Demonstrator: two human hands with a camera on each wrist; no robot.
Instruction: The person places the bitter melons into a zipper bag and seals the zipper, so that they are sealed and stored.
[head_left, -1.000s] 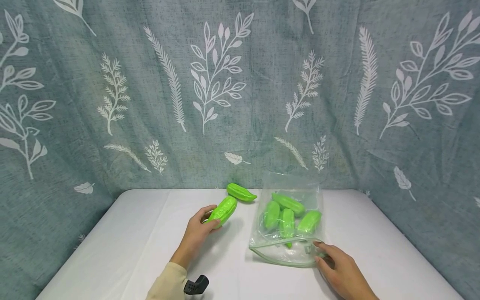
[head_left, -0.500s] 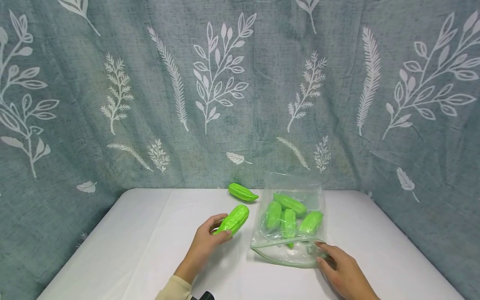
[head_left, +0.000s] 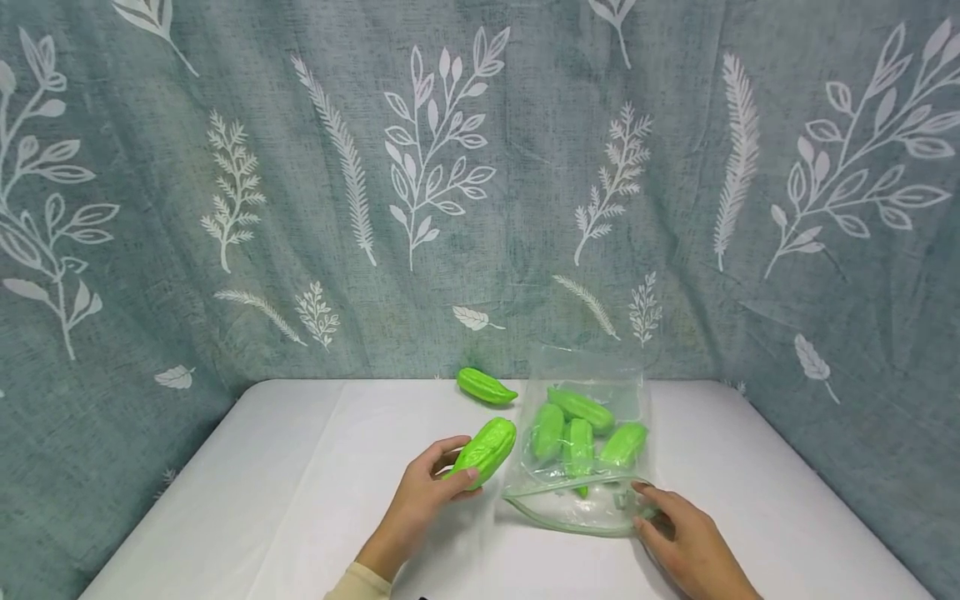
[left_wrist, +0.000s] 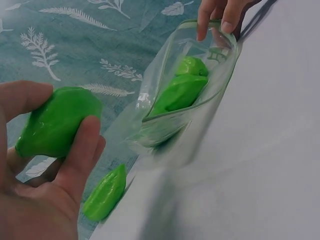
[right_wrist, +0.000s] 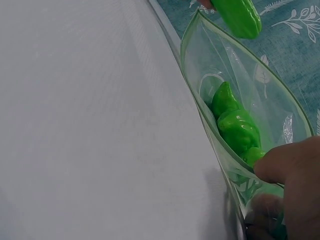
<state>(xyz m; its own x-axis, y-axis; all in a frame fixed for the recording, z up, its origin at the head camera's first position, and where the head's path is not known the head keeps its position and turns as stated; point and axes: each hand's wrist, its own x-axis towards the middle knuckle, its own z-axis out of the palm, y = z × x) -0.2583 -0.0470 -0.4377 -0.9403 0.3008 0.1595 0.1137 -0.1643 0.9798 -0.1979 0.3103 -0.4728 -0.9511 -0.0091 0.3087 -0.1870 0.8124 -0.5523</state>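
Note:
My left hand [head_left: 422,493] grips a bright green, ridged bitter melon [head_left: 487,450] between thumb and fingers, above the table and just left of a clear zip bag [head_left: 543,510]. Green-edged, the bag's mouth faces me and gapes wide in the right wrist view. Inside lie several similar bitter melons [head_left: 581,410]. At the right corner of that mouth, my right hand [head_left: 686,537] pinches the rim with thumb and fingers. Another bitter melon [head_left: 486,386] rests on the table behind the held one, also visible low in the left wrist view.
A white cloth covers the table [head_left: 300,500]. Behind it hangs a grey-green curtain [head_left: 525,250] with white leaf prints, right along the back edge. The far end of the bag leans up against the curtain.
My left hand has carried the bitter melon rightward and toward me, away from the one at the back and closer to the bag. The right hand keeps its hold on the rim.

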